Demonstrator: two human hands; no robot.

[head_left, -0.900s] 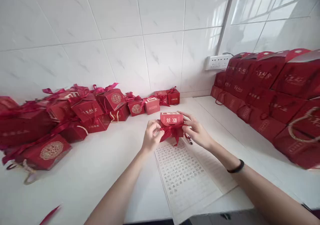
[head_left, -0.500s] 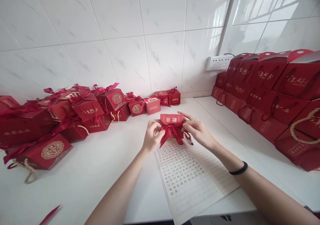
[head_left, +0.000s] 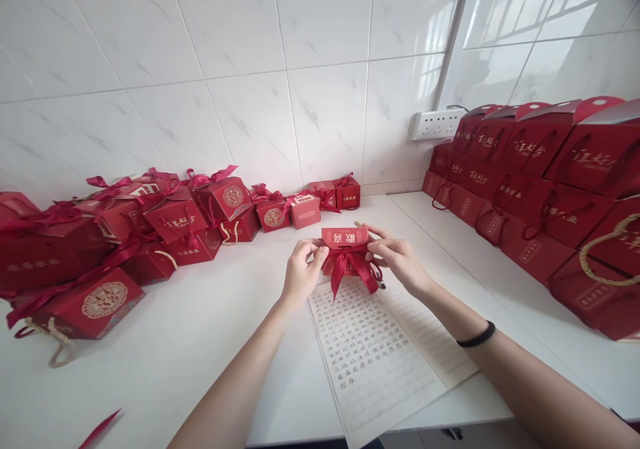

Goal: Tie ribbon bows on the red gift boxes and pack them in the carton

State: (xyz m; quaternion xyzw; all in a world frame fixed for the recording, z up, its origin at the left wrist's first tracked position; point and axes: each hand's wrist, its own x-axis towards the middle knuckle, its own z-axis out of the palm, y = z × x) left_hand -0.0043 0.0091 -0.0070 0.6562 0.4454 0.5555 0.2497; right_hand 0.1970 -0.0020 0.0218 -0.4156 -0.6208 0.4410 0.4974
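A small red gift box (head_left: 345, 237) with pale printed lettering on its top flap sits just beyond the written page, between my hands. Across its front is a red ribbon bow (head_left: 349, 260), its two tails hanging down over the edge of the page. My left hand (head_left: 303, 270) is closed at the bow's left side, thumb against the ribbon beside the box. At the other side, my right hand (head_left: 399, 260) pinches the bow's right side, with some fingers reaching behind the box corner. A dark pen end (head_left: 383, 285) shows under the box's right side.
An open notebook (head_left: 380, 389) with handwriting lies in front of me. Piled at left are several ribboned red boxes (head_left: 107, 302); stacked red boxes (head_left: 530, 189) line the right. A white power strip (head_left: 437, 124) is by the wall. A ribbon scrap (head_left: 100, 429) lies front left.
The bow's tails have spread and hang a little lower, the right one further right. Both hands stay at the bow's sides with only slight finger shifts.
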